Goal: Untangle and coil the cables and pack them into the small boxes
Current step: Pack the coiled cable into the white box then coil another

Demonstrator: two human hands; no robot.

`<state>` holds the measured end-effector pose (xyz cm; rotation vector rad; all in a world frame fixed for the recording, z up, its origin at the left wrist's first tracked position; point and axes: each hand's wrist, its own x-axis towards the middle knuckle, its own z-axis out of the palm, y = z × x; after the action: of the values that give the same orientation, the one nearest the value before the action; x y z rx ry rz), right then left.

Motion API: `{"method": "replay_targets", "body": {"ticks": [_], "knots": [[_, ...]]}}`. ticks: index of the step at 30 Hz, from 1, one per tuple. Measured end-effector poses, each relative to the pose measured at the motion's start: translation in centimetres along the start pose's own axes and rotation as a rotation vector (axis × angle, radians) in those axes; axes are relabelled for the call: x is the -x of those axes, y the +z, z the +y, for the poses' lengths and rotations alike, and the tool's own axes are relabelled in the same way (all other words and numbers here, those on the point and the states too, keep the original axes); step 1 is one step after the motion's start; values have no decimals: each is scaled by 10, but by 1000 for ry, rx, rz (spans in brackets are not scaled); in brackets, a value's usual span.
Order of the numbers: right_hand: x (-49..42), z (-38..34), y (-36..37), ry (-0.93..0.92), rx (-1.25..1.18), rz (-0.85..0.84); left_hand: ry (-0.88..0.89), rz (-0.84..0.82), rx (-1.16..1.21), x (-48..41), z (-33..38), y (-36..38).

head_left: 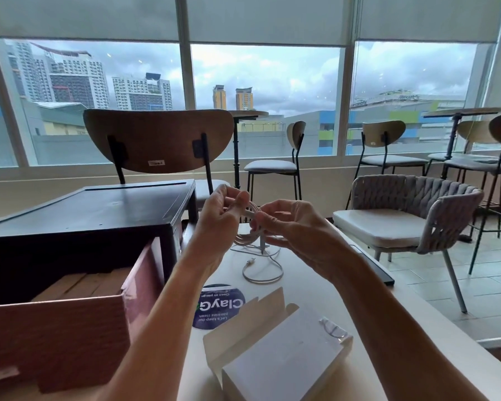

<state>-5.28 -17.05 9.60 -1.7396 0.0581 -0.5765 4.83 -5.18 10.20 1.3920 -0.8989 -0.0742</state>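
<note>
Closest to the lens is the small white box [284,363], sitting on the white table [315,273] with its lid flap standing open toward the left. No print shows on it. 1 bit of clear plastic [333,328] lies on its top right corner.

Both forearms reach up from the bottom edge and meet over the middle of the table. Left hand [214,224] is raised, palm facing right, fingers curled around a few loops of the white cable [262,273]. Right hand [298,230] sits just beside it and pinches the same bundle between thumb and fingertips. So both hands are gripping the cable, held up off the table. The rest of it hangs down and trails in 1 loose loop on the tabletop, with a connector [250,261] lying at the loop's left side.

Between the loop and the white box there's a round dark blue sticker [219,306], upside down from this side: "ClayGo", "Clean as you go", "Let's keep our pantries clean".

Left of the arms is an open brown cardboard box [55,337], and behind it a black box [84,215]. Further back, a wooden-backed chair [156,140] has a small label [156,162], too blurry to read. Off to the right is a woven grey armchair [411,215].
</note>
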Motion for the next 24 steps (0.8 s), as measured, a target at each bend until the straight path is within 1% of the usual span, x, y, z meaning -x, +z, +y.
{"method": "replay_targets", "body": {"ticks": [5, 8, 11, 15, 16, 18, 21, 24], "knots": [[-2, 2, -3, -3, -147, 29, -103, -42, 129, -1, 1, -1], [-1, 0, -4, -4, -127, -9, -105, -22, 190, 0, 1, -4], [-2, -1, -3, 0, -126, 5, -132, -20, 218, 0, 3, -8], [-3, 3, -2, 11, -154, 80, -265, -76, 441, 0, 7, -5], [-3, 4, -2, 10, -157, 96, -287, -75, 458, -1, 7, -4], [-2, 5, -3, 16, -195, 115, -313, -63, 423, -1, 6, -3], [-2, 4, -5, 33, -275, 139, -306, -57, 315, -1, 3, -4], [-3, 4, -4, 40, -300, 150, -203, -114, 106, 0, 0, -6]]}}
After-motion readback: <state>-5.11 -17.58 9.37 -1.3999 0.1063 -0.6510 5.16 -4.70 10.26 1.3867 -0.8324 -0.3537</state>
